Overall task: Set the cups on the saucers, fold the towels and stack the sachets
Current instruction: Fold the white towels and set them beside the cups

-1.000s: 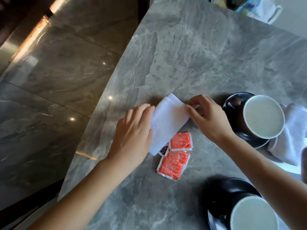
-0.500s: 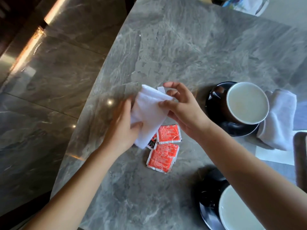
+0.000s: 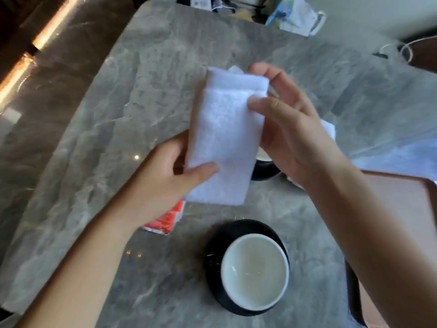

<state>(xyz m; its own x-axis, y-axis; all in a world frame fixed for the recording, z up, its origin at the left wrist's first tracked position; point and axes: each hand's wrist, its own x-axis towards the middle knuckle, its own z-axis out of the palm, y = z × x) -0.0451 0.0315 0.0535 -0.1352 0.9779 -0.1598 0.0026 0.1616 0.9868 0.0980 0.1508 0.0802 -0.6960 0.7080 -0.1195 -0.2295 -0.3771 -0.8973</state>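
A folded white towel [image 3: 227, 138] is held up above the grey marble table [image 3: 153, 67]. My left hand [image 3: 170, 176] grips its lower left edge, thumb on top. My right hand [image 3: 288, 129] pinches its upper right edge. Under my left wrist, red sachets [image 3: 168, 221] lie on the table, partly hidden. A white-lined cup [image 3: 254, 268] stands on a black saucer [image 3: 212, 256] in front. A second black saucer [image 3: 264, 170] with its cup is mostly hidden behind the towel and my right hand. A bit of another white towel [image 3: 329, 129] shows past my right hand.
A brown tray [image 3: 402, 204] lies at the right edge. Bags and clutter [image 3: 293, 17] sit at the table's far end, with a white cable [image 3: 402, 47] at the far right. The table's left edge drops to a polished stone floor [image 3: 47, 79].
Both hands have lifted the towel off the table and turned it upright toward me. The view has shifted, so the near cup now sits in the centre foreground.
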